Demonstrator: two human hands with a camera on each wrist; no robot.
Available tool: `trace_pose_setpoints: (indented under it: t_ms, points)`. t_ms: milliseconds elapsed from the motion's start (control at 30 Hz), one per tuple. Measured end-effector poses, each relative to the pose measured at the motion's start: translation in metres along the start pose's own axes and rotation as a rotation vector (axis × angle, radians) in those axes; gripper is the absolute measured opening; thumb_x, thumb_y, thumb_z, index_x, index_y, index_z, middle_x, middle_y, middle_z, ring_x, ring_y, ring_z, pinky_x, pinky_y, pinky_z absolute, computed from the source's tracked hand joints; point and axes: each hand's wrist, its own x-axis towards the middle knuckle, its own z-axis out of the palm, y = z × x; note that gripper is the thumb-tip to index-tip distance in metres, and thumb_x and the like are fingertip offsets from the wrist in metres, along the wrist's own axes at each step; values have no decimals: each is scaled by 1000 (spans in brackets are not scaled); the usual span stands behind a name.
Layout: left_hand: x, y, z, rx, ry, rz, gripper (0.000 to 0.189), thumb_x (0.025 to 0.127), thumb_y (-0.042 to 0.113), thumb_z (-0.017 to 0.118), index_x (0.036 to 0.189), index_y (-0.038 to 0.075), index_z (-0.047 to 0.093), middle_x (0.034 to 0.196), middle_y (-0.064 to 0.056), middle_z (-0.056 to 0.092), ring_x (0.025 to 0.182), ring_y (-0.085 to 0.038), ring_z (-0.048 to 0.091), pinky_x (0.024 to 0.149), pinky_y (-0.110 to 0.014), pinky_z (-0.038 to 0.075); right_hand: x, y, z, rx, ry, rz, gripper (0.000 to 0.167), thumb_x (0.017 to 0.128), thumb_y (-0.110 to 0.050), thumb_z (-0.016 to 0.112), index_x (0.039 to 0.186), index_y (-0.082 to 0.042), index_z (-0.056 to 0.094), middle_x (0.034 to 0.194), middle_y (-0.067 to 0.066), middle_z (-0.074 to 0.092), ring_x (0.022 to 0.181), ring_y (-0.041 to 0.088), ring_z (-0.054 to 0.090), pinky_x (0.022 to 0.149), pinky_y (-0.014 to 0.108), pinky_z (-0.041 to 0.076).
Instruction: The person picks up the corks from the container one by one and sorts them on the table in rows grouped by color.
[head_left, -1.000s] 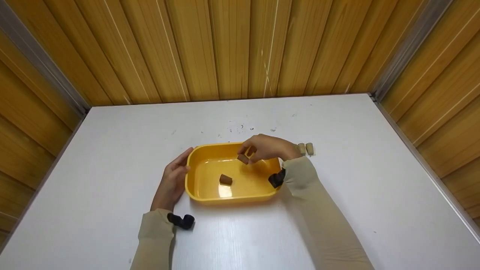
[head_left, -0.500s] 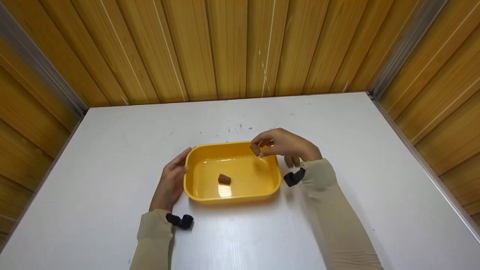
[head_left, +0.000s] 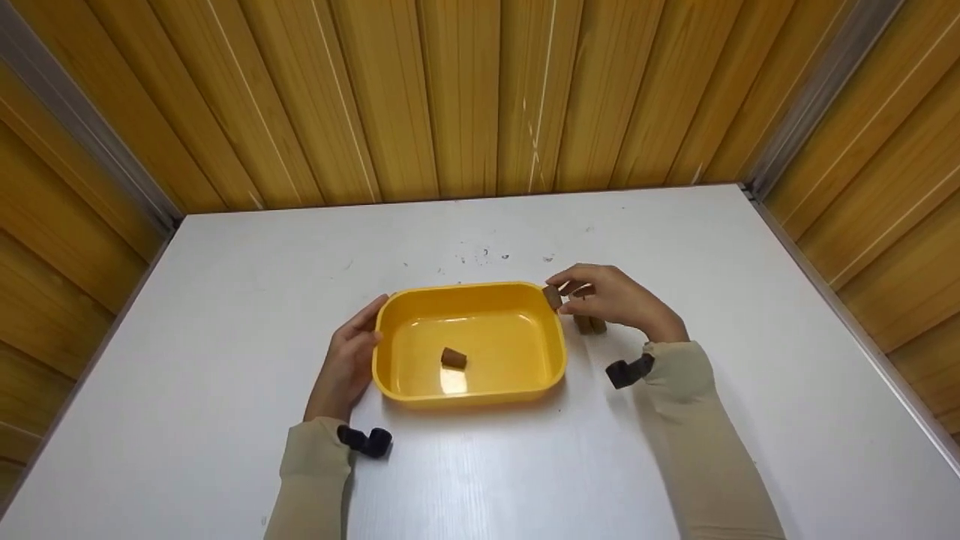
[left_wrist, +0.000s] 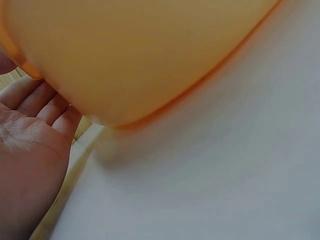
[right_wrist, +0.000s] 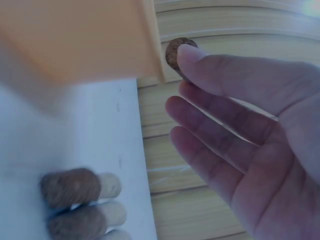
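A yellow plastic tray (head_left: 469, 400) sits on the white table, one brown cork stopper (head_left: 454, 358) lying on its floor. My left hand (head_left: 351, 356) holds the tray's left side, thumb at the rim and fingers along the outer wall; the left wrist view shows the palm (left_wrist: 35, 135) beside that wall. At the far right corner, my right hand (head_left: 619, 296) pinches another brown cork stopper (head_left: 553, 297) between thumb and fingertips, just by the rim. In the right wrist view this cork (right_wrist: 173, 52) is partly hidden behind the thumb, the other fingers spread below.
Right of the tray, brown corks (right_wrist: 72, 187) stand on the table under the right hand, with paler corks (right_wrist: 110, 185) behind them. Wood-patterned panels (head_left: 457, 97) wall in the table at the back and sides. Black wrist cameras (head_left: 630, 370) project from the sleeves.
My right hand has carried the pinched cork from above the tray rightward to its far right rim. The left hand, the tray and the cork inside stay in place.
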Motion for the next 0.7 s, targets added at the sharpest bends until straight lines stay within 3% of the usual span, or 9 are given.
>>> trace_pose_setpoints:
  t_ms: [167, 333, 700]
  points:
    - [0, 1, 0, 11, -2, -2, 59, 89, -10, 37, 148, 0, 33, 152, -8, 37, 139, -21, 38, 112, -29, 38, -15, 20, 0, 11, 61, -27, 39, 87, -10, 67, 125, -5, 62, 121, 13, 64, 110, 31, 61, 99, 48, 50]
    - [-1, 2, -2, 18, -20, -5, 59, 91, -9, 37, 149, 1, 30, 153, -7, 36, 140, -20, 38, 112, -30, 37, -26, 32, -2, -15, 87, -39, 41, 85, -12, 70, 125, -6, 63, 121, 12, 64, 108, 28, 62, 95, 42, 53]
    - [-1, 2, 0, 33, -22, -3, 58, 92, -7, 36, 149, 1, 29, 153, -6, 36, 141, -20, 36, 111, -27, 38, -45, 48, -14, -36, 102, 37, 45, 86, -7, 69, 129, -6, 59, 128, 13, 61, 111, 30, 61, 101, 46, 49]
